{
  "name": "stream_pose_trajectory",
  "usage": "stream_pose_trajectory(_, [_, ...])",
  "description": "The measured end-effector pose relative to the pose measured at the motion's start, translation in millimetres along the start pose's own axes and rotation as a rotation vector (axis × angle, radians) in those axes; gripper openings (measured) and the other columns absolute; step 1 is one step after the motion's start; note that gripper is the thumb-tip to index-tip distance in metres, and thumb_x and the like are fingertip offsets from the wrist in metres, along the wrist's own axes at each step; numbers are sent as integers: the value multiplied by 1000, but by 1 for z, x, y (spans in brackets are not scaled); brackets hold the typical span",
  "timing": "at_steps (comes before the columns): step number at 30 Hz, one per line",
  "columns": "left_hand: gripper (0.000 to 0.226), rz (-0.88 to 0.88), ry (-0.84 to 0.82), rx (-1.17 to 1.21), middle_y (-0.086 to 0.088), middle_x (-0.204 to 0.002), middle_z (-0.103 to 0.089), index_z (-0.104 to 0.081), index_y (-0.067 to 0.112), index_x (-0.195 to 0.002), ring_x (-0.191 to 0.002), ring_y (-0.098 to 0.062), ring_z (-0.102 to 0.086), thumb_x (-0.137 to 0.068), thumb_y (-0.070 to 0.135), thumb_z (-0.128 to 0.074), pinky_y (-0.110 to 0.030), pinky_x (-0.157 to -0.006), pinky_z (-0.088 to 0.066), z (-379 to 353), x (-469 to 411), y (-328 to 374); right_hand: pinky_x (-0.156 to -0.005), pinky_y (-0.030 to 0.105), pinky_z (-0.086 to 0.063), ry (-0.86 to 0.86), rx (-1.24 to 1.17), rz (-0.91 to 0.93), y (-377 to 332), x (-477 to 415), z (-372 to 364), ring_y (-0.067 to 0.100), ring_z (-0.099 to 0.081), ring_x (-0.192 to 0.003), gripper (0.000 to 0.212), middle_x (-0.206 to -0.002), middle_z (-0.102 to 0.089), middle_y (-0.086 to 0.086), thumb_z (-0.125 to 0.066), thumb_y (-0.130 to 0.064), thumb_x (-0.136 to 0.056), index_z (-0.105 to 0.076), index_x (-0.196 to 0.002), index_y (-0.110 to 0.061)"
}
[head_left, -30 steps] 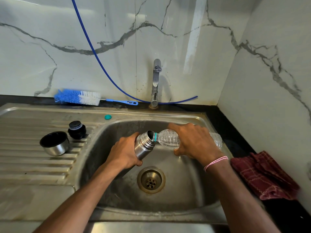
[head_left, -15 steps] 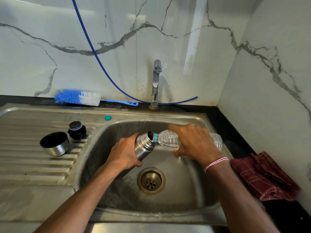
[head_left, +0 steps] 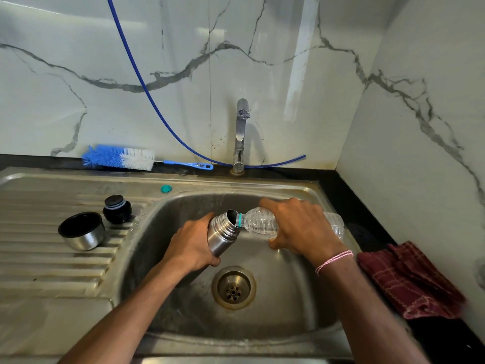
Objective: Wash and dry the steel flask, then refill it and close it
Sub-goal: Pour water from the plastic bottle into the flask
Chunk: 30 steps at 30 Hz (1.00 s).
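- Reads as the refill step: left hand (head_left: pixel 193 245) wraps the steel flask (head_left: pixel 221 236) mid-body with fingers curled round it. It is held tilted over the sink basin (head_left: pixel 147 245), so any spill runs to the drain (head_left: pixel 233 287).
- Right hand (head_left: pixel 301 229) grips a plastic water bottle (head_left: pixel 259 224) from above, fingers curled over its body. Bottle lies near horizontal, teal-ringed neck at the flask mouth: pouring pose.
- Flask stopper (head_left: pixel 116 212) and steel cup lid (head_left: pixel 82 231) sit on the drainboard (head_left: pixel 39 258), off the flask, handy for closing.
- Small teal cap (head_left: pixel 166 188) on the rim behind the basin, probably the bottle's.
- Bottle brush (head_left: pixel 118 160) at the back wall, maroon cloth (head_left: pixel 409 279) right of the sink: wash/dry gear parked.
- Can't make out a water stream or the flask's fill level. Flask's lower end is behind the left hand, and the bottle's middle is under the right hand. Tap (head_left: pixel 241 132) shows no flow.
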<state>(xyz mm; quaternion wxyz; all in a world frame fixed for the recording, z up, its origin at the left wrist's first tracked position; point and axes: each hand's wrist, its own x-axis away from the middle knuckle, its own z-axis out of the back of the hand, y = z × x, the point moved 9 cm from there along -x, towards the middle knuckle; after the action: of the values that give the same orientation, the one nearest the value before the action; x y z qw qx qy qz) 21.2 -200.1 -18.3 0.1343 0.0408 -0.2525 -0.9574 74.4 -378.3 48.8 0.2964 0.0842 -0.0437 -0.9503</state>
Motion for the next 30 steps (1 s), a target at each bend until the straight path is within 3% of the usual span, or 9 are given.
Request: stream_pose_trajectory(30, [96,-8,5,0,0,-129,-65,-52,31,-136,-115,-24,-64,-54,24,-100,-45,-98,-55,-1,-1,0,-94,45,-50,14,26,2,-1,0,3,30,-62,-117,81,-128,-66,4,-84,-48,-80,-38,-145,-39])
